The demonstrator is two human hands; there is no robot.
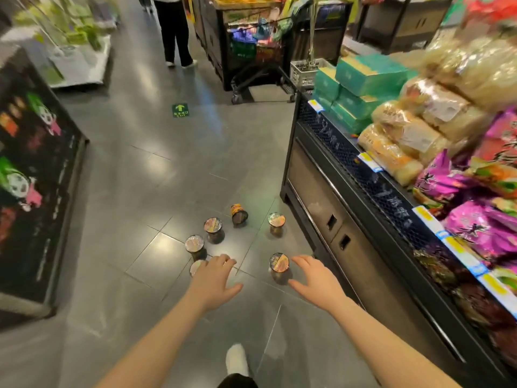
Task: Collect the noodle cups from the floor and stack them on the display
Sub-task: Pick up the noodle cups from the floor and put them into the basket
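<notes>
Several dark noodle cups stand on the grey tiled floor beside the display. My left hand [214, 278] reaches down with relaxed fingers and partly hides one cup [195, 266]. My right hand [314, 277] is spread beside another upright cup [279, 264], holding nothing. Farther off stand a cup [195, 245], a cup [213, 228] and a cup [276, 223]; one cup [238, 214] lies tilted on its side. The display [363, 175] on the right carries bagged goods on its top shelf.
A loaded shopping cart [260, 51] stands at the end of the aisle, with a person in black trousers [174, 32] beyond. A dark printed stand [33, 169] borders the left. My white shoe [237, 358] is on the floor below my arms.
</notes>
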